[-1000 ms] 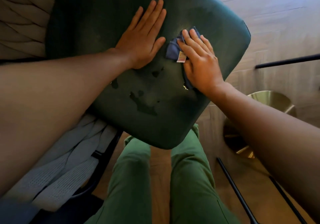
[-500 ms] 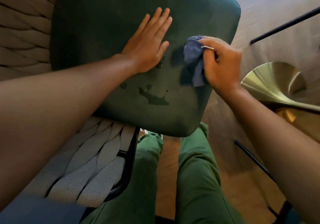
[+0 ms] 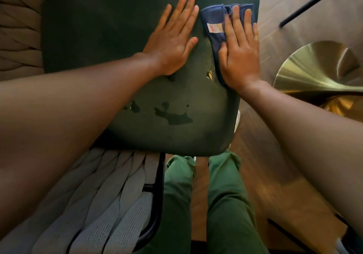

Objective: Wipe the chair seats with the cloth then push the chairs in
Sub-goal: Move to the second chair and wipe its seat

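Dim, warm indoor light. The seat falls into deep shadow at upper left. Glare streaks the brass base at right. Both forearms look swollen and soft near the lower corners from wide-angle distortion. The floor at upper right is motion-blurred.

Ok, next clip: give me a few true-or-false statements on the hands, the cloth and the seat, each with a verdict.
1. The right hand presses the blue cloth flat on the green seat. True.
2. The left hand grips the cloth. False: it lies open and flat on the seat, beside the cloth.
3. Dark wet-looking patches remain near the seat's front. True.
4. The cloth lies on the woven grey chair. False: it is on the green seat.
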Motion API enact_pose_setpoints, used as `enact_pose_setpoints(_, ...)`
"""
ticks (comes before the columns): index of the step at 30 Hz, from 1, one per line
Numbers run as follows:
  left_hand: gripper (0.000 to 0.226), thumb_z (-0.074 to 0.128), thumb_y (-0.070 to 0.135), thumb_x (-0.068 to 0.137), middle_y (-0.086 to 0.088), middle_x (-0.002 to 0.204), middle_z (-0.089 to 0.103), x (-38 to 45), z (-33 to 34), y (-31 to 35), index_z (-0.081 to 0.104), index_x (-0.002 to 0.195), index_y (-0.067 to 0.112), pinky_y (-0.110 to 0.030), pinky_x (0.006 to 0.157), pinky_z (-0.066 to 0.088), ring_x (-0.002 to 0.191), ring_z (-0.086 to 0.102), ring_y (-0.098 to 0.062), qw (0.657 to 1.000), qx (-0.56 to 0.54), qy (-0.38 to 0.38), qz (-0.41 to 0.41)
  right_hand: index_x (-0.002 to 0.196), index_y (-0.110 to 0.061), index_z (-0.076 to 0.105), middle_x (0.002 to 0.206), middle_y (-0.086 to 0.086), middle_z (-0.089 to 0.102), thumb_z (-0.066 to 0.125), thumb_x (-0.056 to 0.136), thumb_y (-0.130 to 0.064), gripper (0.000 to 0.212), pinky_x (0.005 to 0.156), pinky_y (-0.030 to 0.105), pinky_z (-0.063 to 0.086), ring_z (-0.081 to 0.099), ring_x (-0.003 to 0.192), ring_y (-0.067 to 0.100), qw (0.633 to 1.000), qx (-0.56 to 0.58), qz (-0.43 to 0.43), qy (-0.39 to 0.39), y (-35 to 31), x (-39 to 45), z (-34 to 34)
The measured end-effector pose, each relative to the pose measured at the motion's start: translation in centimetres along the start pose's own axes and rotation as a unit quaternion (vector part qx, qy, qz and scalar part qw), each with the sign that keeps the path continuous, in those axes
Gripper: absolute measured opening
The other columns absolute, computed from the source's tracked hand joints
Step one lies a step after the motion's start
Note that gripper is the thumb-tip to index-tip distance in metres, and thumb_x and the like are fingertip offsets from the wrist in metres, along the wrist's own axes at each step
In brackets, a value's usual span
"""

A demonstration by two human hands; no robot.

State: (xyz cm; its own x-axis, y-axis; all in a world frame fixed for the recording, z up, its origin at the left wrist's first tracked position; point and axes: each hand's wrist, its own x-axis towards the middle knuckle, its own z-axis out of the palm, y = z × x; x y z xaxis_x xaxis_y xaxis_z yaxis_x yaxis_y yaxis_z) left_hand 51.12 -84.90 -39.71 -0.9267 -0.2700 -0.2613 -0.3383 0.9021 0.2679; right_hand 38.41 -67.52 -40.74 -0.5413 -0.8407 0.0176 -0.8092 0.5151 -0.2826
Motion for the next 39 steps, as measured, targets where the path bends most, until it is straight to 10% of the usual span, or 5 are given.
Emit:
enact_pose_setpoints(22,0.063,0.032,0.034,0.108,-0.009,0.171,0.005,-3.8,-1.4,1.4,0.013,0.162,0.008,-0.041,0.128,-0.001,0.158,0.000,-0.025,0.997,-0.056,-0.001,-0.049,0.113,-0.013,0.077,0.129,0.004,0.070,0.063,0.095,-0.019,0.024,0.100,0.048,0.048,0.062,0.123,0.031,0.968,0.155,-0.186,-0.072,-3.2,-11.4,-1.7)
enact_pose_setpoints(28,0.061,0.040,0.029,0.106,-0.010,0.170,0.015,-8.4,-1.2,2.1,0.022,0.160,0.007,-0.039,0.128,0.001,0.157,0.006,-0.024,0.987,-0.122,0.032,-0.104,0.103,-0.012,0.078,0.106,0.003,0.077,0.064,0.084,-0.006,0.024,0.087,0.042,0.056,0.071,0.095,0.028,0.960,0.267,-0.045,-0.074,-6.2,-10.7,-4.8)
enact_pose_setpoints(35,0.060,0.038,0.021,0.104,-0.011,0.169,0.016,-14.2,-2.1,0.2,0.023,0.160,0.005,-0.038,0.127,0.001,0.157,0.007,-0.025,0.940,-0.179,0.141,-0.256,0.140,-0.008,0.059,0.144,0.011,0.058,0.069,0.094,-0.021,0.049,0.113,0.031,0.043,0.053,0.137,0.021,0.922,0.383,0.028,-0.046,-11.7,-4.8,-6.9)
enact_pose_setpoints(39,0.059,0.034,0.028,0.107,-0.012,0.169,0.013,-14.9,-2.1,0.5,0.020,0.160,0.005,-0.037,0.127,0.000,0.157,0.006,-0.025,0.923,-0.177,0.171,-0.295,0.154,-0.017,0.042,0.166,0.009,0.027,0.049,0.105,-0.035,0.053,0.125,0.046,0.022,0.019,0.155,0.027,0.965,0.241,0.038,-0.091,-9.2,-4.4,-5.1)
